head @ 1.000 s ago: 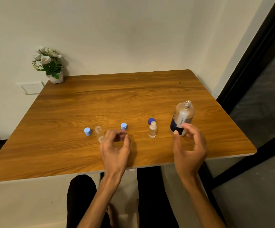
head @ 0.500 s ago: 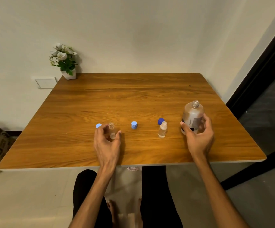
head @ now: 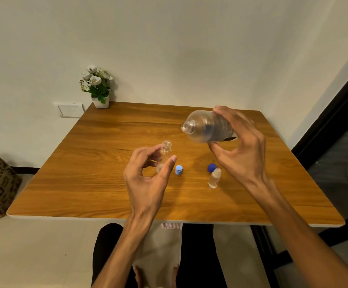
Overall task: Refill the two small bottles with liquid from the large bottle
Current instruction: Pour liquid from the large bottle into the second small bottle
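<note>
**Large bottle tipped on its side above the worktop, mouth toward the small bottle**

The large bottle (head: pixel 207 126) was held clear of the wooden worktop (head: pixel 106 183), its long axis lying close to level, running from right to left. Its open, uncapped neck pointed left and slightly toward the camera, above and to the right of the small open bottle (head: pixel 164 151). The right hand (head: pixel 241 146) gripped the large bottle around its base half, fingers (head: pixel 224 112) curled over the top and the thumb pressed under its lower side, wrist raised and the forearm reaching in from the lower right.

The small open bottle stood upright, long axis vertical, mouth facing up, at the middle of the worktop. The left hand (head: pixel 148 179) held it, thumb on its right side and curled fingers on its left, with the palm turned toward the bottle and the forearm coming up from below.

A second small bottle (head: pixel 214 178) stood upright to the right, below the right hand, free of both hands. A dark blue cap (head: pixel 211 167) sat just behind it, and a light blue cap (head: pixel 179 169) rested between the two small bottles. A potted plant (head: pixel 97 86) stood at the far left corner.
</note>
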The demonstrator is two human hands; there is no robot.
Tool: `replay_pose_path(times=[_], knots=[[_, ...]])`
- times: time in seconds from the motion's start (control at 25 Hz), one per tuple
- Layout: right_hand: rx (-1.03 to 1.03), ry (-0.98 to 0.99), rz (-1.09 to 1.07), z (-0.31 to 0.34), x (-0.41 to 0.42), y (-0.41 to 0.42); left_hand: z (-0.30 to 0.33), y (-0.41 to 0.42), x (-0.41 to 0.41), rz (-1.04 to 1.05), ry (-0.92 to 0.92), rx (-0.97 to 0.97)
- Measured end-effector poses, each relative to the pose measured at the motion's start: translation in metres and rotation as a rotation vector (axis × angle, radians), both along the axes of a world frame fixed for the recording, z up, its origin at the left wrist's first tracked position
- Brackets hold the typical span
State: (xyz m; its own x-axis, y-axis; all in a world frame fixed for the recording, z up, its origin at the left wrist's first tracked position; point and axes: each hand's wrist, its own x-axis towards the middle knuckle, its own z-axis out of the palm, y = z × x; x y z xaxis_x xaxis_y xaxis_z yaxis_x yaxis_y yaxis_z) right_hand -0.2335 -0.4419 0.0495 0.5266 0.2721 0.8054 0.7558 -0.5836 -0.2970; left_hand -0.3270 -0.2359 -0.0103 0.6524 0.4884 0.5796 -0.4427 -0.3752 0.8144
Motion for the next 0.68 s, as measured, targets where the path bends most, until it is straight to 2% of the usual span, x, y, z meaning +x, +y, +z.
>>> replay_pose_path(times=[0.2,0.68], knots=[[-0.092,-0.073,0.038,0.013,-0.002,0.011,0.01,0.002,-0.007,-0.009,-0.042,0.005],[-0.158,-0.18,0.057,0.027,-0.003,0.017,0.017,-0.001,-0.013,-0.028,-0.096,-0.017]])
